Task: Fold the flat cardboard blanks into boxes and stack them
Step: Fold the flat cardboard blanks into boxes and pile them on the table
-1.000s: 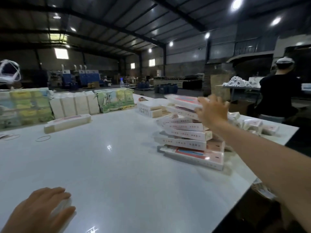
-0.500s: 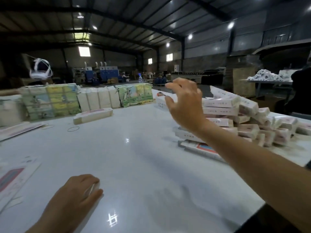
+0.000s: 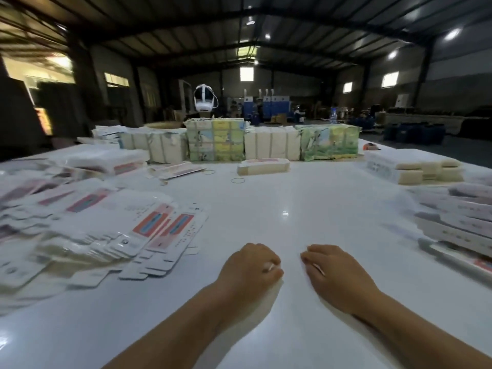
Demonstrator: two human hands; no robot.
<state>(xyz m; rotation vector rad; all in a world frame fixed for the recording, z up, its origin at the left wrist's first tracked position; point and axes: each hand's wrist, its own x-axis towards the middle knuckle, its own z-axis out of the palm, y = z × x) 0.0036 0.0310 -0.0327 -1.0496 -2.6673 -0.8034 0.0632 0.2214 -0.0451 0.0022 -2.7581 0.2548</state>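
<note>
Flat cardboard blanks (image 3: 159,225), white with red and blue print, lie fanned in a loose heap on the left of the white table (image 3: 292,198). Folded boxes (image 3: 463,222) are stacked at the right edge, partly cut off by the frame. My left hand (image 3: 250,267) and my right hand (image 3: 335,272) rest side by side on the bare table near me. Both have loosely curled fingers, and I see nothing held in either. Both hands are well clear of the blanks and the stack.
Wrapped bundles (image 3: 215,139) line the far edge of the table, with a small banded pack (image 3: 263,166) and a rubber band (image 3: 238,180) in front. Another white stack (image 3: 415,166) sits at the back right. A white headset (image 3: 203,98) stands behind the bundles.
My right hand has left the box stack and come back down beside my left hand. My view has swung left, bringing the heap of blanks into sight.
</note>
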